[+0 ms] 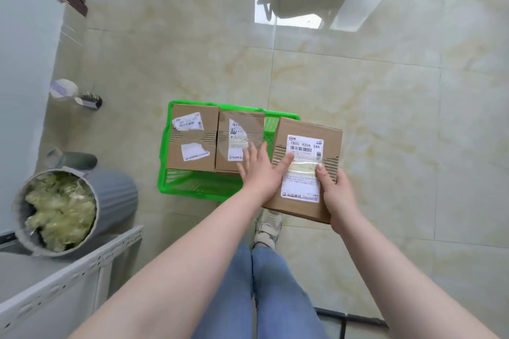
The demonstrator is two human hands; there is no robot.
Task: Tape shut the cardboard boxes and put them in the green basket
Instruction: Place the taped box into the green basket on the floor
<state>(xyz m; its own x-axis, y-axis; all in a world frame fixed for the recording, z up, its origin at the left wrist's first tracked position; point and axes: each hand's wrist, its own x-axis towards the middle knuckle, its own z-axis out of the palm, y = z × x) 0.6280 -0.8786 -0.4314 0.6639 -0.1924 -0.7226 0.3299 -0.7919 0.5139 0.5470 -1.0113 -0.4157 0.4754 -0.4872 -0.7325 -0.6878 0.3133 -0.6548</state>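
Head view: glossy beige floor tiles (358,118), green basket (192,187) on them. Two taped cardboard boxes sit side by side in the basket: left box (192,137), middle box (239,140). Third box (305,168), taped across its seam, is held above the basket's right end. Right hand (340,195) grips its right edge, thumb on the tape. Left hand (261,173) lies flat on its left side, fingers straight and spread. Grey bin (115,195) at left holds crumpled material.
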